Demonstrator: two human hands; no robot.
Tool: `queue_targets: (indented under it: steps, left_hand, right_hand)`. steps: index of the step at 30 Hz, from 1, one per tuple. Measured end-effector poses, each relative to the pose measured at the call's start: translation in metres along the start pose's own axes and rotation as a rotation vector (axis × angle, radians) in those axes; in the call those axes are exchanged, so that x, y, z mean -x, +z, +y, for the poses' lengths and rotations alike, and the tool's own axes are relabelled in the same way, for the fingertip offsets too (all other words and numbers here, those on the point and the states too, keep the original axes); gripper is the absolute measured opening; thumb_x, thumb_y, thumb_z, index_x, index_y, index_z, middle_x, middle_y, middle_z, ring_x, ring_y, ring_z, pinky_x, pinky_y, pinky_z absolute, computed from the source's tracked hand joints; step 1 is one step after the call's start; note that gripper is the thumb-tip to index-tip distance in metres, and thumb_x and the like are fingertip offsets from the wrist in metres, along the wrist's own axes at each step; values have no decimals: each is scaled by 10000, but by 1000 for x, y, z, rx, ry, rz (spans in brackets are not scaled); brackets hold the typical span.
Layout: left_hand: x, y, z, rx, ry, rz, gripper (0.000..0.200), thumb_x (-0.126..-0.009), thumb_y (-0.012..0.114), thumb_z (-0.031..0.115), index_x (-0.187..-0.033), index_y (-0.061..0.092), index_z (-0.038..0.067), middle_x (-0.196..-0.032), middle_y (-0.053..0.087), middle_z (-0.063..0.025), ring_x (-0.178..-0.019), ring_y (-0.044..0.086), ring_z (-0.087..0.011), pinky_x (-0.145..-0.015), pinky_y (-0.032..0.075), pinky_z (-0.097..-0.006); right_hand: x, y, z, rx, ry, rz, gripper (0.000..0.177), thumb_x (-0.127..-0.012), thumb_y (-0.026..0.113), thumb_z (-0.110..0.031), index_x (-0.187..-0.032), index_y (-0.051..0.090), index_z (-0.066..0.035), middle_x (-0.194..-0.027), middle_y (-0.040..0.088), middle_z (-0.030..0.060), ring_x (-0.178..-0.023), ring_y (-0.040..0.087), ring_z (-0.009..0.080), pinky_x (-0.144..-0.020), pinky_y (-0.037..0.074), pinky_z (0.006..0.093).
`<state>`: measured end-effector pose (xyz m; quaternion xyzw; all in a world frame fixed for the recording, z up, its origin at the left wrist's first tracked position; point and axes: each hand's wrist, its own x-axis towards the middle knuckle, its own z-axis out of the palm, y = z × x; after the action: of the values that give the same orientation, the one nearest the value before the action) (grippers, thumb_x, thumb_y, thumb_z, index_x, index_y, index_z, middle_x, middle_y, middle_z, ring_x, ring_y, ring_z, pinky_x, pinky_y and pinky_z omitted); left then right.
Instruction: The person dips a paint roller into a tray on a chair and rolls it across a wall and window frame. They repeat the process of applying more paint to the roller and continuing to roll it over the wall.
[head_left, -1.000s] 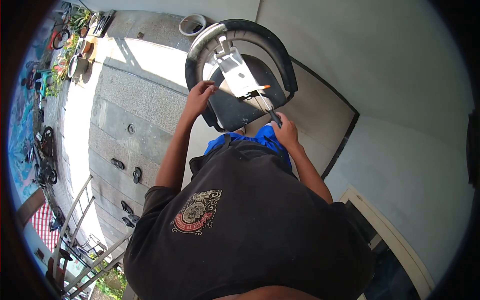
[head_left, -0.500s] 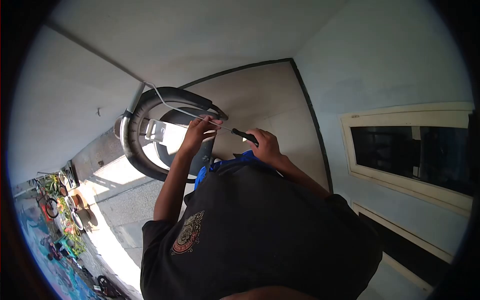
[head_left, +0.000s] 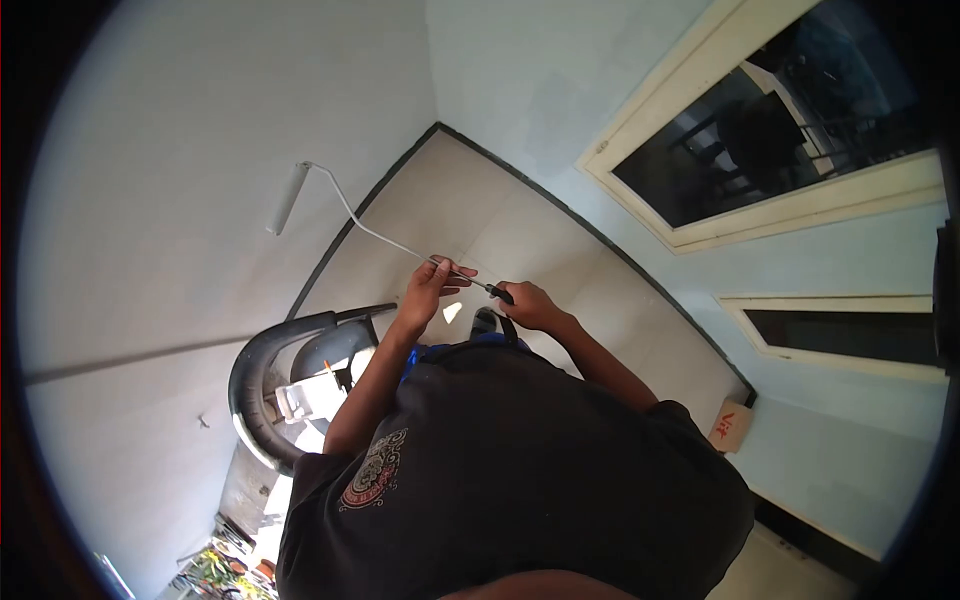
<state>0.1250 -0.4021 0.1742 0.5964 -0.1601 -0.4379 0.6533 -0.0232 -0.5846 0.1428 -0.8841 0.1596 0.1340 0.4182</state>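
A paint roller (head_left: 288,199) with a white sleeve and a long bent metal rod is held out to the upper left, close to the pale wall. My left hand (head_left: 430,285) has its fingers round the rod, a little ahead of the handle. The black handle (head_left: 502,294) sits in the closed grip of my right hand (head_left: 532,304). Both hands are in front of the dark shirt, above the tiled floor.
A black-rimmed chair (head_left: 250,390) with things on its seat stands at the lower left. Windows with cream frames (head_left: 690,235) are in the wall at the right. A cardboard box (head_left: 731,427) lies by that wall. Plants (head_left: 215,568) show at the bottom left.
The view has turned toward the room's corner and windows. The chair now appears lower and further left, apart from the roller. Both hands still hold the roller.
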Motion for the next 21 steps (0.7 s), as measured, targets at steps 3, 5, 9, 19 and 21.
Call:
queue_targets:
  steps: [3, 5, 9, 19, 21]
  left_hand:
    - [-33, 22, 3, -69, -67, -192, 274, -1044, 382, 321, -1003, 511, 83, -1084, 691, -113, -954, 643, -183, -873, 479, -348]
    - [-48, 28, 3, -81, -100, -319, 266, -1041, 391, 320, -988, 512, 90, -1093, 691, -101, -960, 643, -178, -889, 466, -353]
    - [-83, 39, 13, -220, -119, -461, 264, -1045, 376, 301, -997, 528, 91, -1086, 696, -77, -971, 644, -156, -886, 465, -330]
    - [-197, 25, 81, -301, -100, -851, 220, -1029, 399, 245, -1127, 509, 82, -1115, 681, -104, -983, 638, -173, -878, 462, -342]
    - [-220, 9, 100, -312, -67, -891, 231, -1019, 397, 209, -1177, 491, 69, -1131, 671, -124, -1010, 640, -208, -890, 474, -365]
  right_hand:
    - [17, 7, 35, -195, 48, 119, 327, -882, 611, -367, -885, 643, -41, -738, 644, 147, -713, 634, 313, -667, 474, 412]
    - [27, 13, 36, -227, 122, 198, 381, -882, 609, -411, -838, 640, -34, -713, 636, 151, -686, 624, 312, -653, 469, 410]
    - [30, 18, 24, -316, 298, 373, 483, -892, 606, -479, -773, 645, -13, -658, 622, 154, -606, 597, 293, -603, 456, 396]
    - [-53, 11, -23, -431, 442, 808, 488, -911, 603, -444, -743, 622, 14, -595, 566, 160, -521, 493, 264, -551, 396, 412]
    - [-88, 7, -42, -464, 456, 880, 497, -910, 605, -445, -724, 613, 15, -588, 552, 161, -521, 475, 263, -550, 386, 417]
